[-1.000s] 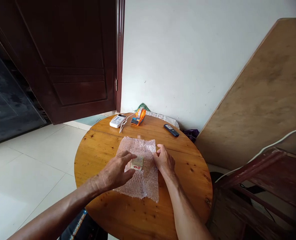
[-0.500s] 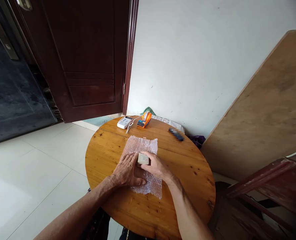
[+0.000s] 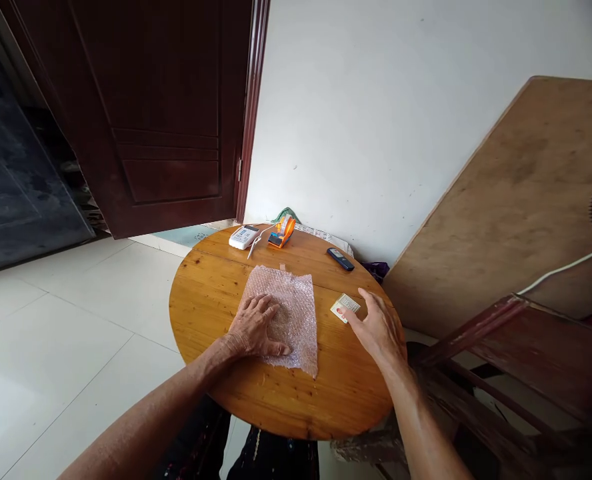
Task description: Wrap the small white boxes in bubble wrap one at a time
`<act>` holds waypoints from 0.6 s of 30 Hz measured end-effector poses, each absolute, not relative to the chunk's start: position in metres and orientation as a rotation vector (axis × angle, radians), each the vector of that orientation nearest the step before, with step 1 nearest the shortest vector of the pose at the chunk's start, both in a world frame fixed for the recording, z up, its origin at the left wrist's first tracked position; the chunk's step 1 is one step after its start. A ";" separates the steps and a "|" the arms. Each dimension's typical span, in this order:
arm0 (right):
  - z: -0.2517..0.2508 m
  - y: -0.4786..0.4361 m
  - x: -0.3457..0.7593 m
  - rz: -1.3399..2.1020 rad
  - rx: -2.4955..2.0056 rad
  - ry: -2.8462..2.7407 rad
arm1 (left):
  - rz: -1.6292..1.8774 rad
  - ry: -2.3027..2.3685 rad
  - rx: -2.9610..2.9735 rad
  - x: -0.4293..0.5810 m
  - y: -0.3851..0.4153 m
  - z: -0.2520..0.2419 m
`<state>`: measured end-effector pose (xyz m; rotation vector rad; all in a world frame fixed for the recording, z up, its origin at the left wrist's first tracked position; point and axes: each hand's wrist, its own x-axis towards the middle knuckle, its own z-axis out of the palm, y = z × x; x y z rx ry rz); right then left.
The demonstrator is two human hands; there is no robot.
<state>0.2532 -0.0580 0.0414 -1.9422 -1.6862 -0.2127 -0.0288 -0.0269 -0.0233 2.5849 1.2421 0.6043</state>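
Plainly apart: wrap under the left hand, box by the right

From the head view, the round table (image 3: 203,293) carries both. The wrap (image 3: 297,313), a clear bubble sheet, lies flat around the table's middle, its near side well in from the near edge. The left hand (image 3: 253,328) rests palm down over its near left corner, fingers slightly spread, thumb stretched well away from them, nothing pinched. The box (image 3: 350,303) sits toward the table's right edge, apart from the wrap. The right hand (image 3: 380,327) is just beside it, thumb and forefinger parted with a gap between; the thumb tip overlaps the box, but whether it presses on it I cannot tell. At the far edge stand the tape dispenser (image 3: 288,231) and a white device (image 3: 242,238), with the phone (image 3: 341,259) over toward the right.

As for handling, the box looks like thin card, probably light and fairly stiff; two opposite sides would give a sure pinch, though a hard squeeze might dent it. What it weighs inside does not show. The wrap should be very light, soft and a little slippery, apt to slide or curl, so a flat palm or a pinched corner suits it best
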 end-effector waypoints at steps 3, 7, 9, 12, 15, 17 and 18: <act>0.047 -0.063 0.206 -0.150 -1.549 -1.838 | 0.589 1.241 2.589 -0.029 -0.027 -0.022; 0.033 -0.049 0.151 0.016 -1.442 -2.160 | 0.565 1.248 2.594 -0.029 -0.027 -0.021; 0.020 -0.036 0.146 0.009 -1.694 -2.194 | 0.547 1.243 2.592 -0.029 -0.027 -0.020; 0.005 -0.022 0.159 -0.037 -1.894 -2.114 | 0.504 1.239 2.576 -0.029 -0.025 -0.018; -0.003 -0.020 0.174 -0.074 -1.952 -2.089 | 0.412 1.214 2.564 -0.030 -0.024 -0.014; -0.005 -0.022 0.177 -0.100 -1.963 -2.093 | 0.354 1.188 2.571 -0.031 -0.023 -0.010; -0.005 -0.023 0.177 -0.113 -1.965 -2.096 | 0.336 1.173 2.584 -0.032 -0.022 -0.007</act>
